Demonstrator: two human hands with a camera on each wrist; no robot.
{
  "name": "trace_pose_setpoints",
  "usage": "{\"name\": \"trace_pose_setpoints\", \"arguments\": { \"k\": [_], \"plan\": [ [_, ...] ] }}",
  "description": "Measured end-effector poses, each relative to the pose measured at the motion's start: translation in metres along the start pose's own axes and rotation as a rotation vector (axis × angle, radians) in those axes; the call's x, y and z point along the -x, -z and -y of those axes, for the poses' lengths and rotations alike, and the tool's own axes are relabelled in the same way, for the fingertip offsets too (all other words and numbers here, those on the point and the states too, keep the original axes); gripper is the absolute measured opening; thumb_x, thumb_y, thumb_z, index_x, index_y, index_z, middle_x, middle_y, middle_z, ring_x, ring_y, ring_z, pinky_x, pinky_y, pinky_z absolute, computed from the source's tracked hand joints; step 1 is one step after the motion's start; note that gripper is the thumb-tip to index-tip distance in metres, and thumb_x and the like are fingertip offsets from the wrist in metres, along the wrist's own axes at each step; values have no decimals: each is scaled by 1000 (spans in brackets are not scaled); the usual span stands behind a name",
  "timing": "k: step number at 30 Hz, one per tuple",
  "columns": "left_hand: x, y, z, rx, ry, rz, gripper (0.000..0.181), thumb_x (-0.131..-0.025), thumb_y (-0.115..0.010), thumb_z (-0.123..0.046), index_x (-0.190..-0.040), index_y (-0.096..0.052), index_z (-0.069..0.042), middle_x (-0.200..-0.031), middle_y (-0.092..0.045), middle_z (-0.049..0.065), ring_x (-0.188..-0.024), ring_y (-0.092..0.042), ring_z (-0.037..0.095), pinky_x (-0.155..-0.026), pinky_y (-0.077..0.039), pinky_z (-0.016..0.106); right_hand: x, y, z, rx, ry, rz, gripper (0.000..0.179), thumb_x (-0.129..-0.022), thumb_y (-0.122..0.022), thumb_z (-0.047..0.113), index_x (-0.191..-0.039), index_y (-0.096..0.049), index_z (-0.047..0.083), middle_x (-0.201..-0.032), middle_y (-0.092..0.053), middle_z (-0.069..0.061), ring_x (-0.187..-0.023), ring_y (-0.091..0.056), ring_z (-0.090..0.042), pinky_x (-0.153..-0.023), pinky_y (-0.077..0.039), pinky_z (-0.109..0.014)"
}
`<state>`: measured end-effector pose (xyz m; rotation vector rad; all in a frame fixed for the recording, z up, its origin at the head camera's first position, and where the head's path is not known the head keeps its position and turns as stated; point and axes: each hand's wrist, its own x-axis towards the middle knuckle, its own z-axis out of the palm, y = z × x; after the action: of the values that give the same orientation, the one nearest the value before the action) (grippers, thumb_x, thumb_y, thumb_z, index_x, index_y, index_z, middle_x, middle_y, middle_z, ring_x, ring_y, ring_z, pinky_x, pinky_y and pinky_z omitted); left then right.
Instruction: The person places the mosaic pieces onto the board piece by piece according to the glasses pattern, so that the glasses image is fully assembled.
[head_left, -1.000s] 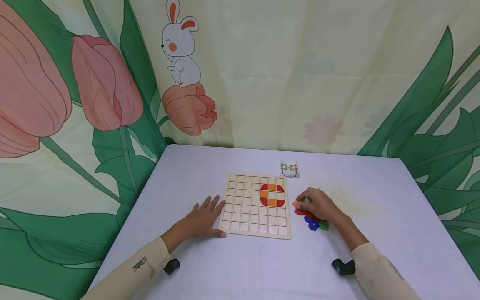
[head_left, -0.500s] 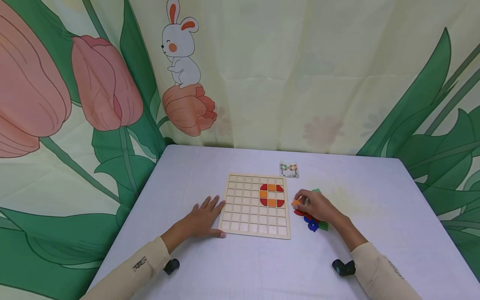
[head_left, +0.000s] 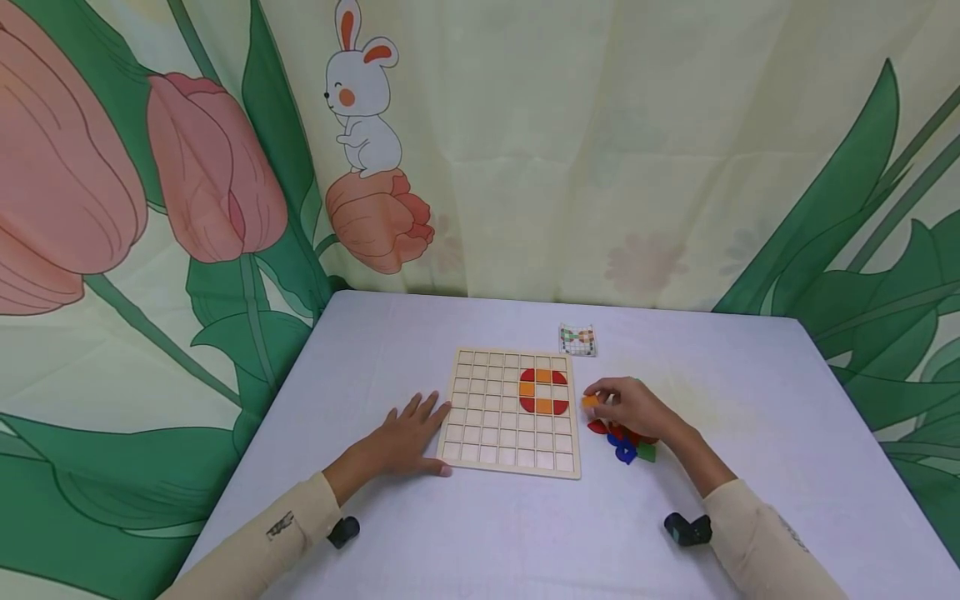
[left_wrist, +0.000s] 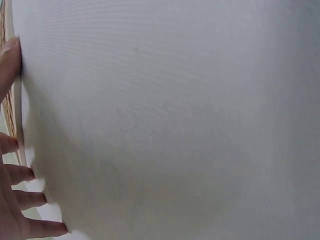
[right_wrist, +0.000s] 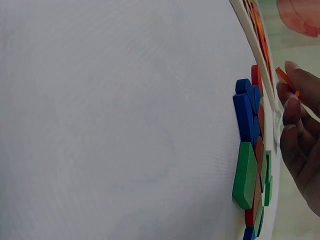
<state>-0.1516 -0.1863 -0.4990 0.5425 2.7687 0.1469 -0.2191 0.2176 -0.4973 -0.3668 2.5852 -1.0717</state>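
Right hand [head_left: 632,408] pinching an orange piece [head_left: 590,402] at its fingertips, loose coloured pieces [head_left: 626,443] beneath it, left hand [head_left: 405,435] flat, fingers relaxed, touching the wooden grid board [head_left: 495,425] beside it

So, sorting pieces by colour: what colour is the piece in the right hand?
Orange piece, pinched by the right hand; clearest in the head view.

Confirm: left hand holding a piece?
No, the left hand lies flat on the table against the board edge, fingers straight, holding nothing.
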Motion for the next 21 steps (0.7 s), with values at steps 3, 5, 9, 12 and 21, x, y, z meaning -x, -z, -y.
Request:
{"name": "trace_pose_setpoints", "arguments": {
  "k": [3,5,9,12,21],
  "plan": [
    [1,2,-1,18,3,7,109,-78,-70,-71,-161,-25,-17,-168,-19,14,-153,-17,43,-112,-29,69,-1,1,3,-40,4,13,34,-90,-75,15,-122,-69,7,-92,-65,-8,-64,-61,-21,-65,-58,-30],
    [1,2,-2,29,3,7,109,-77,-72,-70,-160,-26,-16,-168,-19,15,-153,-17,44,-112,-28,70,-3,0,3,-69,4,24,35,-90,-74,14,-124,-69,7,-95,-65,-9,-65,-62,-20,-65,-58,-29],
    [1,3,-3,29,10,11,109,-77,-73,-69,-160,-27,-16,-168,-19,15,-153,-17,45,-111,-28,71,-7,-1,4,-121,7,52,37,-92,-71,13,-128,-67,6,-99,-65,-10,-64,-64,-20,-67,-58,-28],
    [1,3,-4,19,19,14,110,-76,-74,-69,-160,-27,-16,-168,-19,15,-153,-17,45,-111,-28,71,-9,-1,5,-159,0,59,37,-92,-71,13,-129,-67,6,-99,-65,-11,-64,-63,-21,-67,-58,-29],
    [1,3,-5,13,23,12,109,-76,-73,-70,-160,-27,-17,-168,-19,14,-153,-17,45,-111,-29,71,-15,-3,13,-249,-25,68,36,-93,-72,15,-128,-65,9,-101,-61,-13,-62,-58,-24,-59,-55,-29]
  ]
}}
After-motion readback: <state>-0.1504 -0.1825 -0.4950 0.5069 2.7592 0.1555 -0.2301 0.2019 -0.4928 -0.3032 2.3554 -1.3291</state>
